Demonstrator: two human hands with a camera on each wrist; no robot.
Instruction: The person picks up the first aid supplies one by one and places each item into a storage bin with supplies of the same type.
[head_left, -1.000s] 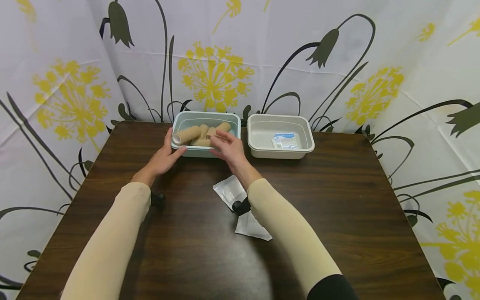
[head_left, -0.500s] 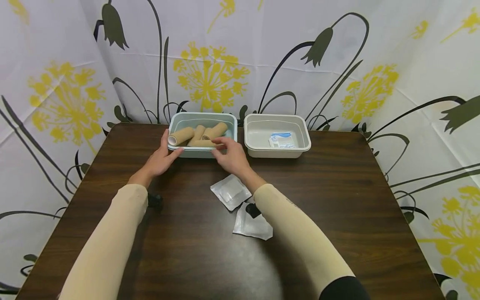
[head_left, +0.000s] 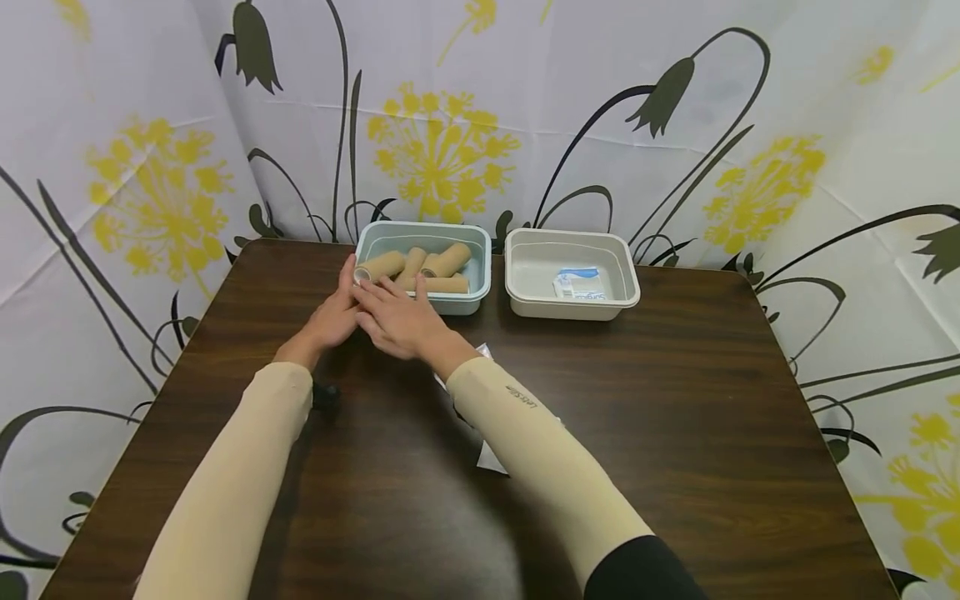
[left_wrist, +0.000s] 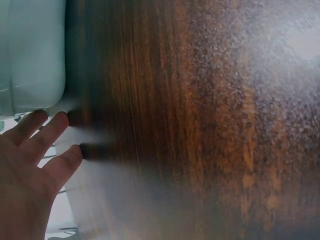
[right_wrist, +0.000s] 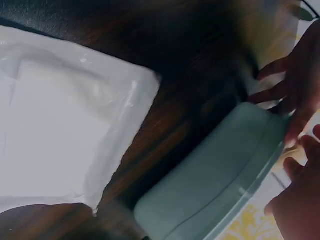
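A light blue plastic bin (head_left: 463, 306) holds several tan bandage rolls (head_left: 447, 261), one with its round end facing the left corner. My left hand (head_left: 332, 318) lies along the bin's left end with straight fingers; in the left wrist view its fingertips reach the bin's corner. Beside it, my right hand (head_left: 401, 323) stretches over the bin's front left rim, fingers extended near the leftmost roll (head_left: 381, 265). No object shows in either hand. Whether the right fingertips touch that roll I cannot tell.
To the right stands an off-white bin (head_left: 566, 311) with a blue-and-white packet (head_left: 579, 283) inside. Flat white packets (right_wrist: 55, 125) lie on the dark wooden table (head_left: 697, 400), partly hidden beneath my right forearm. A flower-patterned curtain (head_left: 585, 100) hangs behind.
My right hand has moved left, from the right part of the blue bin to its front left corner beside my left hand. The left hand stays at the bin's left end.
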